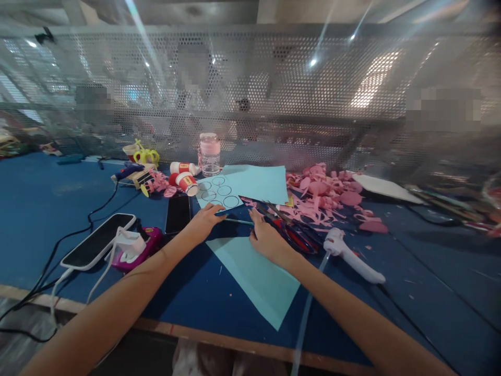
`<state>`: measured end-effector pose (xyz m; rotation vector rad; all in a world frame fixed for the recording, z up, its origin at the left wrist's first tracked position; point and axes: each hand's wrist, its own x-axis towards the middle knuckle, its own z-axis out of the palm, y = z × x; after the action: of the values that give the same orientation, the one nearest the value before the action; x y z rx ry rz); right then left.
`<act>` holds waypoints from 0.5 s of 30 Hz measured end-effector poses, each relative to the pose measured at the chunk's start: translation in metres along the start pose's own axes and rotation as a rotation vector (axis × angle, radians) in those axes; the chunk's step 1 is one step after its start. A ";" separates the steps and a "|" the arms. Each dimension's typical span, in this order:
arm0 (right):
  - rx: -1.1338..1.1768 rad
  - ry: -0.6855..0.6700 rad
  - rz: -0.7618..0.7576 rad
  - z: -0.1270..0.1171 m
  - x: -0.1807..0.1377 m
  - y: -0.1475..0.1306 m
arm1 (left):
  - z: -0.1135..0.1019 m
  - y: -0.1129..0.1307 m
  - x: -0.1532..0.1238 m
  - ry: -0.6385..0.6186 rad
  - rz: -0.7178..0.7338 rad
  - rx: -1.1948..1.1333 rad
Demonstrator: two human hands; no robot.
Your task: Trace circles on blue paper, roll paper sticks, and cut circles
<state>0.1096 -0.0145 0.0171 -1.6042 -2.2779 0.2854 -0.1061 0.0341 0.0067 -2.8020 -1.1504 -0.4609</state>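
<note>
My left hand is closed, pinching one end of a thin light-blue strip, seemingly paper, by the lower edge of a sheet with drawn circles. The strip's other end runs to my right hand, whose fingers are bent around it. Below both hands a light-blue paper sheet lies on the blue table. Scissors with dark red and blue handles rest just beside my right hand. Behind the circle sheet is another light-blue sheet.
Pink paper scraps pile up at the right. A white glue gun lies near my right forearm. At left are phones, a purple power strip and cables. Paper cups and a bottle stand or lie behind, before a perforated metal screen.
</note>
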 end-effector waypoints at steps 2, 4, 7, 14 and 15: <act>0.055 -0.028 0.033 0.006 0.003 0.003 | -0.001 0.000 -0.001 -0.046 0.018 0.009; 0.109 -0.037 0.059 0.007 0.002 0.004 | -0.001 -0.001 -0.003 -0.100 0.031 0.030; 0.168 -0.040 0.073 0.004 0.000 0.004 | -0.001 0.000 -0.007 -0.203 0.012 0.055; 0.194 -0.038 0.055 0.009 0.002 0.011 | -0.006 0.022 -0.002 -0.275 -0.115 -0.058; 0.191 -0.037 0.049 0.010 0.002 0.012 | -0.007 0.026 0.000 -0.266 -0.140 -0.073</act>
<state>0.1160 -0.0083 0.0040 -1.5703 -2.1661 0.5320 -0.0898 0.0141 0.0139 -2.9243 -1.4142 -0.1430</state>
